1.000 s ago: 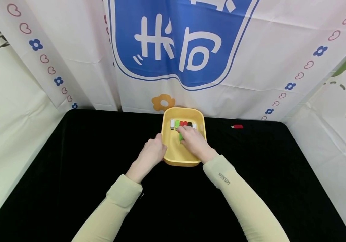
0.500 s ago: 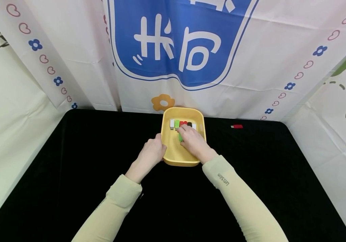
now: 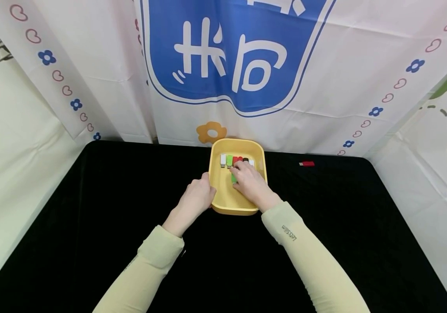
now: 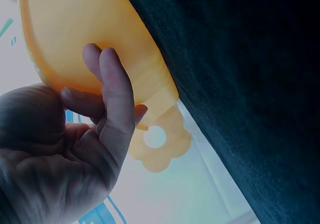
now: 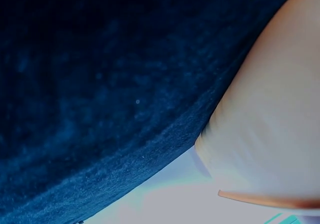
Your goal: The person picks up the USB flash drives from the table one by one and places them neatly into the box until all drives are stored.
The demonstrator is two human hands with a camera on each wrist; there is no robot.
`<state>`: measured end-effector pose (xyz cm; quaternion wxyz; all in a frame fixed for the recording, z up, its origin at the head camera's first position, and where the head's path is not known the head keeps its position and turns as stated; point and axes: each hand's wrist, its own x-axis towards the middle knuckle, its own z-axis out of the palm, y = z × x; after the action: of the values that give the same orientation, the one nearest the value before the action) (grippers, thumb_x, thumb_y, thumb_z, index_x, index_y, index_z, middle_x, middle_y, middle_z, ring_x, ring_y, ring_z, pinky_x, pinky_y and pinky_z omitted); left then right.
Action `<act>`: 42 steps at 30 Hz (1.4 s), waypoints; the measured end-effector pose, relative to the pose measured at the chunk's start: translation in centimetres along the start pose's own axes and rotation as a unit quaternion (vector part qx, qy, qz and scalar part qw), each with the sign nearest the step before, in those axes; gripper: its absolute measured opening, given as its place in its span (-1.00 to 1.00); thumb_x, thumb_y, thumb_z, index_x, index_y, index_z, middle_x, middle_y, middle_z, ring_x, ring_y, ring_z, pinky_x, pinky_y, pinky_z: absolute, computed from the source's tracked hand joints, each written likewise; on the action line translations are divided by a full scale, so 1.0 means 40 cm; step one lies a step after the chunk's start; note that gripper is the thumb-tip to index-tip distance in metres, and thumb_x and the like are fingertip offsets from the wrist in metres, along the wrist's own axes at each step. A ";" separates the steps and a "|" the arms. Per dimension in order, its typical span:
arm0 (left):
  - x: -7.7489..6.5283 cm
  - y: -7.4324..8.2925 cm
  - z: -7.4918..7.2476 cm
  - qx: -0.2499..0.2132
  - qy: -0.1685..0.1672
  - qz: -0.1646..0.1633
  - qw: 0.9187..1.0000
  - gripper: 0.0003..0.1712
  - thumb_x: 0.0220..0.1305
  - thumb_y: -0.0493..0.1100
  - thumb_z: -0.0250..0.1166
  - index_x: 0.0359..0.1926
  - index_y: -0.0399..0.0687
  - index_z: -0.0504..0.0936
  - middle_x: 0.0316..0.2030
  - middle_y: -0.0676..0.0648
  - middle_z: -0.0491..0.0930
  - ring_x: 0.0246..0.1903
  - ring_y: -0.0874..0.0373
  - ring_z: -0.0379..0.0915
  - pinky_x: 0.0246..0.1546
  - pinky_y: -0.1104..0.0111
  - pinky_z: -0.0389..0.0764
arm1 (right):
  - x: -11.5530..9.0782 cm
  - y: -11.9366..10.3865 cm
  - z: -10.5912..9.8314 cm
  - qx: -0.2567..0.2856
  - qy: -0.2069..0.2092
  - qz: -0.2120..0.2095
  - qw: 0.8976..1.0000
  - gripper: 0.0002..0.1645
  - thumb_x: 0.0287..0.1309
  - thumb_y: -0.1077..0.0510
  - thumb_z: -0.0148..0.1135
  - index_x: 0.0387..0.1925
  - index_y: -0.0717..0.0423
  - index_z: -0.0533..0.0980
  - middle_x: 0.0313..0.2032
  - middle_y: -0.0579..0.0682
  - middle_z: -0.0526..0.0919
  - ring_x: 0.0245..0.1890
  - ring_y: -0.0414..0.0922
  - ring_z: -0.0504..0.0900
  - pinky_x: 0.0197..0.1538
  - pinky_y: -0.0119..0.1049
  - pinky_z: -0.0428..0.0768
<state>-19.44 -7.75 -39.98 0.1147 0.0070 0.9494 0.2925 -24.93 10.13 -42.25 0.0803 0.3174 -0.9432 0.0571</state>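
Observation:
A yellow plastic tray [image 3: 229, 201] stands at the back middle of the table. My left hand [image 3: 194, 195] holds its left side; in the left wrist view the fingers [image 4: 117, 89] curl against the outer wall. Inside the tray my right hand [image 3: 250, 180] pinches a green USB flash drive [image 3: 234, 178], mostly hidden by the fingers. Along the tray's far end lies a row of USB sticks: a white one [image 3: 223, 161], a green one [image 3: 229, 161], two red ones [image 3: 237, 159], a black one [image 3: 245, 160] and a white one [image 3: 251, 162]. The right wrist view shows only tray wall [image 5: 270, 119] and cloth.
Right of the tray, a red USB stick [image 3: 307, 164] lies alone on the black-covered table [image 3: 223, 261]. Behind the table's back edge hangs a white curtain [image 3: 121, 65] with a blue print, close to the tray's far side.
My right fingers shift very slightly over the green USB flash drive. My left hand and the tray stay where they were.

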 end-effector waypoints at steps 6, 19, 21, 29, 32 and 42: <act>0.002 0.002 0.001 0.003 -0.001 -0.005 1.000 -0.67 0.46 -0.21 0.04 0.16 -0.25 0.37 -0.54 -0.11 0.57 -0.69 0.11 0.50 -0.73 0.42 0.44 | -0.001 0.001 0.003 -0.004 0.005 0.006 1.000 -0.66 0.12 0.17 0.44 -0.07 0.21 0.63 -0.01 0.12 0.64 -0.03 0.05 0.55 0.15 -0.13 0.54; 0.004 0.002 0.006 0.005 0.003 -0.011 1.000 -0.59 0.45 -0.21 0.03 0.25 -0.24 0.34 -0.53 -0.10 0.58 -0.68 0.12 0.51 -0.70 0.40 0.46 | -0.003 -0.006 0.004 -0.029 -0.022 0.025 0.999 -0.74 0.23 0.09 0.37 -0.13 0.17 0.67 0.02 0.09 0.66 0.07 0.04 0.53 0.20 -0.05 0.53; 0.005 0.002 0.006 0.004 0.001 -0.013 1.000 -0.58 0.45 -0.20 0.03 0.26 -0.23 0.33 -0.53 -0.11 0.57 -0.68 0.12 0.51 -0.71 0.41 0.46 | -0.002 -0.006 0.005 -0.033 -0.027 0.025 0.999 -0.75 0.24 0.08 0.36 -0.13 0.16 0.68 0.03 0.08 0.67 0.07 0.04 0.53 0.19 -0.05 0.53; 0.007 0.000 0.006 0.009 0.002 -0.014 1.000 -0.62 0.46 -0.19 0.04 0.22 -0.23 0.35 -0.50 -0.12 0.58 -0.67 0.11 0.52 -0.72 0.41 0.45 | -0.001 -0.005 0.008 -0.036 -0.040 0.021 0.998 -0.74 0.28 0.05 0.32 -0.12 0.13 0.68 0.03 0.07 0.66 0.07 0.04 0.54 0.14 -0.02 0.56; 0.008 0.000 0.007 0.012 0.001 -0.015 1.000 -0.62 0.46 -0.19 0.04 0.21 -0.24 0.35 -0.50 -0.12 0.58 -0.67 0.10 0.52 -0.72 0.41 0.46 | -0.001 -0.004 0.010 -0.040 -0.048 0.021 0.998 -0.73 0.30 0.03 0.30 -0.10 0.12 0.67 0.03 0.06 0.66 0.07 0.04 0.53 0.15 -0.02 0.55; 0.007 -0.001 0.008 0.011 0.005 -0.008 1.000 -0.61 0.45 -0.20 0.04 0.23 -0.25 0.35 -0.53 -0.11 0.57 -0.68 0.11 0.51 -0.72 0.41 0.45 | 0.001 -0.005 0.009 -0.042 -0.068 0.026 0.996 -0.70 0.34 0.02 0.26 -0.05 0.12 0.65 0.05 0.06 0.64 0.08 0.04 0.52 0.19 -0.03 0.54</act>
<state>-19.64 -7.58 -40.31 0.1124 -0.0010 0.9530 0.2813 -24.86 9.88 -42.58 0.0276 0.2923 -0.9559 -0.0028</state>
